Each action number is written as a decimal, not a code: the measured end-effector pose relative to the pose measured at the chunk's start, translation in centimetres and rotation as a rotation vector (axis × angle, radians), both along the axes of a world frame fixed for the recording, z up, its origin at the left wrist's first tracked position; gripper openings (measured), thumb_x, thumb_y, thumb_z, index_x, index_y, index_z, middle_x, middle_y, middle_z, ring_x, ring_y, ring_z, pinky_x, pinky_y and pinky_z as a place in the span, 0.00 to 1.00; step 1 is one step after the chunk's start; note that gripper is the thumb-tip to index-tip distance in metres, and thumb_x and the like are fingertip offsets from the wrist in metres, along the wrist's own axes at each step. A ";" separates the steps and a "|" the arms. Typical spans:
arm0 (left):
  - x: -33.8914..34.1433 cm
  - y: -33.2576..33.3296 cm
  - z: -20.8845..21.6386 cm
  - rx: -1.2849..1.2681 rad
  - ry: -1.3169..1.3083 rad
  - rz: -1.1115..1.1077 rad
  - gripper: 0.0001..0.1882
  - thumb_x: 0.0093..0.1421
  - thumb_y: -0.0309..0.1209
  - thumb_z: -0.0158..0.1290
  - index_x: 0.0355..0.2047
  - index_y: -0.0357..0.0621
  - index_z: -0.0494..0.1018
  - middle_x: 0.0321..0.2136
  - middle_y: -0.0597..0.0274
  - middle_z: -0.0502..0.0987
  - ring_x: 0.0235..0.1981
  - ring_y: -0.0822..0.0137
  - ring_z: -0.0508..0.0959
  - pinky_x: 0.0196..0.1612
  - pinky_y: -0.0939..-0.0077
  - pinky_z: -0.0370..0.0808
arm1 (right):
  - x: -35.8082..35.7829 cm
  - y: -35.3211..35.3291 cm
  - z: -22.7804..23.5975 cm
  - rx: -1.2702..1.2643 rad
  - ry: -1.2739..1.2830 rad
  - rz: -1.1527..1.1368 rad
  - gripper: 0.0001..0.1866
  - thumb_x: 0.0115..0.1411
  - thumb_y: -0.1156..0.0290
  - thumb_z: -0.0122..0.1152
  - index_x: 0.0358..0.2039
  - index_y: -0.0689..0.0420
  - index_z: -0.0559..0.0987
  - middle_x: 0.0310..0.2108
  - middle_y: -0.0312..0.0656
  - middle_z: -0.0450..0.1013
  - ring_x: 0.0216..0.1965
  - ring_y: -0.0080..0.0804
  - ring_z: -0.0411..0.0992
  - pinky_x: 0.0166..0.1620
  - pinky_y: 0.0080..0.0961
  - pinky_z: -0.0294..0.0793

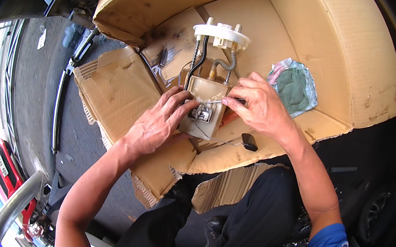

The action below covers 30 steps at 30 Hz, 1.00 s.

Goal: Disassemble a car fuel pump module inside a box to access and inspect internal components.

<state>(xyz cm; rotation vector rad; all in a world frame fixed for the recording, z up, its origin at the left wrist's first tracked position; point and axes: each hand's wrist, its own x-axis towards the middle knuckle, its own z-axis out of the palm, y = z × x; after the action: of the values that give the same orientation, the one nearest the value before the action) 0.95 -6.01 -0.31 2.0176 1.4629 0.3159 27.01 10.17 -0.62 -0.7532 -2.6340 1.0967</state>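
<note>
A fuel pump module [220, 90] with a beige, boxy body lies in an open cardboard box. Its round white flange [221, 34] is at the far end, joined to the body by hoses and rods. My left hand [160, 115] rests on the body's left side, with its fingertips beside a small level-sensor plate [202, 113]. From that plate a thin wire arm runs to a black float [249, 142]. My right hand [261, 106] pinches a slim metal tool [215, 101], and its tip reaches over the body near my left fingertips. The tool's exact kind is unclear.
Box walls [342, 56] rise behind and to the right. A crumpled green and pale-blue cloth [297, 88] lies inside, right of my right hand. A small dark spring [163, 57] sits at the left. Torn flaps [120, 87] overhang the dark ground. A red car [7, 172] stands far left.
</note>
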 end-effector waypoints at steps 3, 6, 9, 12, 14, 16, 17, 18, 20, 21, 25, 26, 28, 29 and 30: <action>0.0 0.0 -0.1 -0.016 0.002 0.007 0.47 0.53 0.35 0.75 0.71 0.45 0.65 0.66 0.45 0.67 0.73 0.39 0.64 0.74 0.48 0.68 | -0.1 0.4 0.1 -0.067 -0.021 -0.004 0.12 0.68 0.64 0.68 0.32 0.60 0.87 0.29 0.46 0.77 0.38 0.50 0.77 0.45 0.45 0.76; -0.1 0.0 -0.2 -0.008 -0.014 0.014 0.48 0.52 0.34 0.76 0.71 0.45 0.65 0.66 0.46 0.67 0.72 0.39 0.65 0.73 0.48 0.69 | -0.3 0.4 0.4 -0.197 -0.081 -0.002 0.14 0.68 0.62 0.67 0.33 0.60 0.87 0.28 0.47 0.76 0.36 0.50 0.77 0.45 0.46 0.77; -0.2 0.0 -0.4 -0.001 -0.011 0.016 0.48 0.51 0.33 0.76 0.71 0.45 0.65 0.66 0.46 0.67 0.72 0.39 0.65 0.73 0.48 0.70 | -0.2 0.6 -0.2 -0.138 -0.071 0.027 0.15 0.70 0.61 0.66 0.32 0.60 0.87 0.27 0.49 0.76 0.36 0.51 0.77 0.43 0.48 0.77; -0.2 0.0 -0.4 -0.004 -0.008 0.011 0.48 0.51 0.33 0.76 0.71 0.44 0.65 0.66 0.47 0.67 0.72 0.39 0.65 0.74 0.48 0.69 | -0.2 0.9 -0.6 -0.153 -0.067 0.054 0.16 0.70 0.60 0.66 0.32 0.61 0.87 0.27 0.49 0.76 0.35 0.51 0.77 0.45 0.47 0.77; -0.2 0.1 -0.4 -0.003 -0.021 0.008 0.48 0.51 0.33 0.76 0.71 0.44 0.65 0.66 0.47 0.67 0.73 0.39 0.64 0.74 0.48 0.68 | -0.1 1.3 -0.8 -0.157 -0.061 0.065 0.16 0.70 0.60 0.66 0.32 0.60 0.87 0.27 0.49 0.76 0.36 0.51 0.76 0.45 0.46 0.76; -0.2 0.1 -0.4 -0.007 -0.026 0.009 0.48 0.52 0.33 0.76 0.71 0.44 0.65 0.66 0.46 0.67 0.73 0.39 0.64 0.74 0.48 0.68 | -0.1 1.3 -0.8 -0.162 -0.057 0.075 0.16 0.70 0.60 0.66 0.32 0.60 0.88 0.28 0.49 0.76 0.36 0.50 0.76 0.46 0.46 0.76; -0.2 0.0 -0.4 -0.012 -0.028 0.012 0.48 0.52 0.33 0.76 0.70 0.44 0.65 0.66 0.46 0.67 0.73 0.39 0.64 0.74 0.47 0.68 | -0.2 1.2 -0.8 -0.150 -0.050 0.081 0.16 0.70 0.60 0.66 0.32 0.60 0.88 0.28 0.48 0.77 0.37 0.49 0.76 0.46 0.45 0.76; -0.2 0.0 -0.4 -0.011 -0.027 0.012 0.48 0.52 0.33 0.76 0.70 0.44 0.65 0.66 0.46 0.67 0.73 0.39 0.64 0.74 0.47 0.68 | -0.2 1.1 -0.7 -0.138 -0.042 0.087 0.16 0.70 0.60 0.66 0.33 0.60 0.88 0.28 0.48 0.77 0.37 0.48 0.75 0.47 0.44 0.76; -0.2 0.0 -0.5 -0.008 -0.017 0.009 0.48 0.52 0.33 0.76 0.70 0.43 0.65 0.67 0.46 0.67 0.73 0.39 0.63 0.74 0.47 0.68 | -0.5 1.1 -0.3 -0.115 -0.053 0.087 0.16 0.70 0.60 0.66 0.33 0.60 0.88 0.28 0.48 0.77 0.38 0.48 0.75 0.46 0.44 0.75; -0.2 -0.1 -0.5 -0.008 -0.015 0.009 0.48 0.52 0.33 0.76 0.70 0.43 0.65 0.67 0.46 0.67 0.73 0.39 0.63 0.74 0.47 0.68 | -0.6 1.1 -0.2 -0.094 -0.065 0.088 0.16 0.70 0.60 0.66 0.33 0.60 0.88 0.29 0.48 0.77 0.38 0.48 0.75 0.46 0.44 0.75; -0.2 0.0 -0.5 -0.011 -0.016 0.000 0.47 0.52 0.33 0.76 0.70 0.42 0.65 0.66 0.46 0.68 0.74 0.38 0.63 0.75 0.47 0.68 | -0.3 1.7 -1.6 -0.125 -0.025 0.121 0.15 0.70 0.60 0.67 0.33 0.59 0.89 0.28 0.47 0.77 0.37 0.47 0.74 0.46 0.43 0.75; -0.1 0.0 -0.5 -0.008 -0.014 0.001 0.47 0.52 0.33 0.76 0.70 0.42 0.66 0.66 0.46 0.68 0.74 0.38 0.63 0.75 0.47 0.67 | 0.0 1.8 -1.9 -0.164 -0.019 0.127 0.15 0.70 0.60 0.68 0.33 0.58 0.89 0.28 0.46 0.76 0.37 0.47 0.73 0.46 0.42 0.75; 0.0 0.2 -0.4 -0.012 -0.011 -0.003 0.47 0.52 0.33 0.76 0.70 0.42 0.65 0.66 0.46 0.68 0.74 0.38 0.63 0.75 0.47 0.67 | 0.3 2.2 -2.4 -0.201 -0.014 0.131 0.14 0.69 0.60 0.68 0.33 0.58 0.89 0.28 0.46 0.76 0.37 0.47 0.73 0.46 0.41 0.75; 0.0 0.2 -0.3 -0.022 -0.007 -0.006 0.47 0.52 0.32 0.76 0.70 0.42 0.65 0.66 0.46 0.67 0.74 0.38 0.63 0.75 0.47 0.67 | 0.4 2.3 -2.7 -0.196 0.009 0.150 0.14 0.69 0.60 0.69 0.34 0.57 0.89 0.28 0.45 0.75 0.37 0.46 0.72 0.46 0.41 0.75; 0.1 0.3 -0.2 -0.022 -0.007 -0.008 0.47 0.52 0.32 0.76 0.70 0.42 0.65 0.66 0.46 0.67 0.74 0.38 0.63 0.75 0.47 0.67 | 0.4 2.4 -2.9 -0.192 0.032 0.168 0.14 0.69 0.59 0.69 0.34 0.57 0.89 0.28 0.44 0.75 0.37 0.45 0.72 0.46 0.41 0.75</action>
<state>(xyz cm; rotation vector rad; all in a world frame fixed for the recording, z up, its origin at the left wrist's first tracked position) 1.01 -5.76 -0.54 2.0021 1.4474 0.3021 27.45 12.55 -3.49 -0.5493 -2.6306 1.4096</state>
